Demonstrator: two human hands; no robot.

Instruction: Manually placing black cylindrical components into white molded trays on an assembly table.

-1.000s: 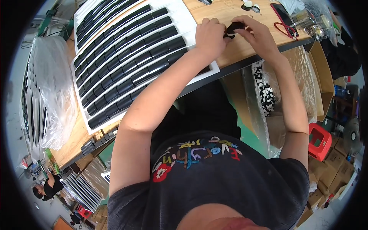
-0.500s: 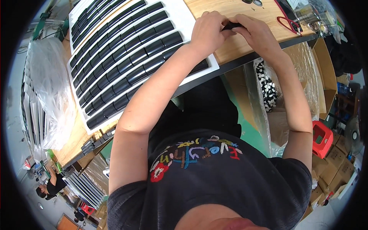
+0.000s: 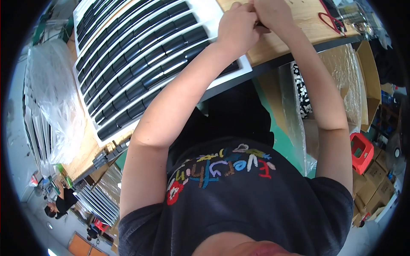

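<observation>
Fingers of the left hand (image 3: 240, 26) and right hand (image 3: 274, 16) crowd around a small dark part (image 3: 262, 29) over the table (image 3: 311, 26); with tips hidden, I cannot tell whether they clamp it. An uneven pinch could drop it.

A crumpled, translucent plastic sheet (image 3: 60, 98) hangs at far left. At right, a red plastic stool (image 3: 366, 154) stands beside brown cardboard cartons (image 3: 376, 181), near a round grey fan (image 3: 397, 152). Lower left, a distant person in a black top (image 3: 65, 202) appears.
</observation>
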